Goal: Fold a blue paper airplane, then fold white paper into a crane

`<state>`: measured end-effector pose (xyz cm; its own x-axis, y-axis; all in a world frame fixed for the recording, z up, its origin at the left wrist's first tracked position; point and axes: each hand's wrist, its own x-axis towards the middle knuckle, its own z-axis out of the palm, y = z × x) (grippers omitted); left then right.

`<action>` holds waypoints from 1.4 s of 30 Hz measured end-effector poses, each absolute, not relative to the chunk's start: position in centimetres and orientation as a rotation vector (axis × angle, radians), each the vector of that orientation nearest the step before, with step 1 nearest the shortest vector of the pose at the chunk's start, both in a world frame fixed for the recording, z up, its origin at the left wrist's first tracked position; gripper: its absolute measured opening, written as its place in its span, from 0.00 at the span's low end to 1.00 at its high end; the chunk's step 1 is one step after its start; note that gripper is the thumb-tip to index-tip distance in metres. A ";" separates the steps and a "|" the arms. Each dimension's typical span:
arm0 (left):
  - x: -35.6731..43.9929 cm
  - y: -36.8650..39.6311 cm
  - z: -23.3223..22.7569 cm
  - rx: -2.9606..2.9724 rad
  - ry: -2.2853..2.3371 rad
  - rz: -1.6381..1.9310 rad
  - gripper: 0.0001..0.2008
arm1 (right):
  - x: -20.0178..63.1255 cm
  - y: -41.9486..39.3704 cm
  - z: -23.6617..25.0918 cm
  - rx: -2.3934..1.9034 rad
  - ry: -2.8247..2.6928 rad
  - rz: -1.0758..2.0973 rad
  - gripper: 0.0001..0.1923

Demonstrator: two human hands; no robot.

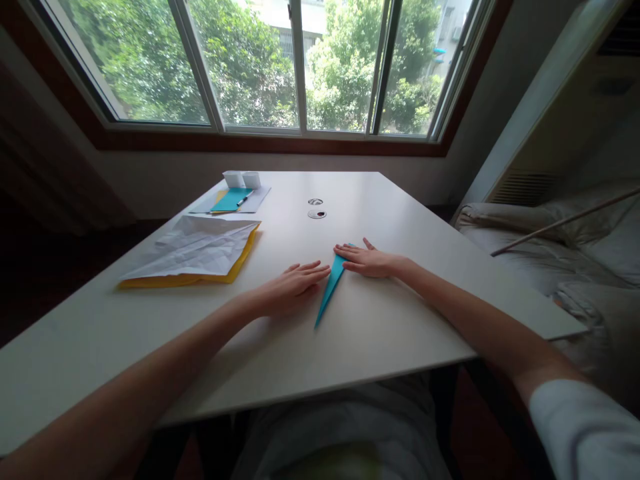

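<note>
A blue folded paper (331,288), long and narrow with a sharp point toward me, lies on the white table (400,320). My right hand (367,260) rests flat over its wide far end, fingers stretched to the left and covering part of it. Beside the paper's left edge, my left hand (295,287) lies low over the table with its fingers extended. Its fingertips come close to the paper; whether they touch it I cannot tell. Neither hand grips anything.
To the left lie creased white paper (200,247) and a yellow sheet (243,260) beneath it. Behind them are blue paper (231,200), a pen (244,199) and small white containers (243,179). Two round table fittings (317,214) sit mid-table. A covered sofa (520,233) stands right.
</note>
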<state>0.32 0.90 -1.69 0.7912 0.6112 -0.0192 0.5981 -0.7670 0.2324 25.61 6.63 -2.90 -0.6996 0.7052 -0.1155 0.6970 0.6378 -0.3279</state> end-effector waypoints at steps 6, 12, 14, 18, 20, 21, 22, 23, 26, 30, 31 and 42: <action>1.2 0.9 -1.9 2.816 0.882 -0.025 0.22 | 25.1 5.9 -2.8 -1.185 -2.873 0.550 0.31; 0.8 -0.3 -1.4 2.787 0.831 -0.094 0.23 | 25.0 5.6 -2.7 -1.208 -2.866 0.527 0.32; 0.4 -0.8 -1.2 2.746 0.832 -0.132 0.23 | 24.9 5.6 -2.8 -1.215 -2.866 0.517 0.33; -0.2 -1.9 -0.6 2.678 0.821 -0.218 0.23 | 24.9 5.6 -2.9 -1.208 -2.862 0.504 0.33; -0.5 -2.3 -0.1 2.654 0.810 -0.282 0.25 | 24.9 5.6 -3.0 -1.204 -2.860 0.503 0.33; -0.7 -2.5 0.1 2.650 0.806 -0.313 0.26 | 24.9 5.6 -3.0 -1.205 -2.858 0.502 0.33; -0.8 -2.7 0.3 2.650 0.801 -0.340 0.27 | 25.0 5.6 -3.0 -1.206 -2.855 0.502 0.33; -1.0 -2.9 0.5 2.652 0.792 -0.359 0.28 | 25.0 5.6 -3.0 -1.206 -2.854 0.503 0.33; -1.3 -3.3 1.0 2.662 0.757 -0.395 0.30 | 25.0 5.7 -3.1 -1.204 -2.855 0.516 0.34; -1.6 -3.8 1.6 2.660 0.715 -0.446 0.33 | 25.0 5.7 -3.1 -1.212 -2.855 0.529 0.34; -1.6 -3.9 1.7 2.658 0.713 -0.455 0.34 | 25.0 5.7 -3.1 -1.217 -2.855 0.530 0.34; -2.2 -5.0 2.8 2.672 0.739 -0.444 0.35 | 24.9 5.4 -2.9 -1.215 -2.853 0.482 0.33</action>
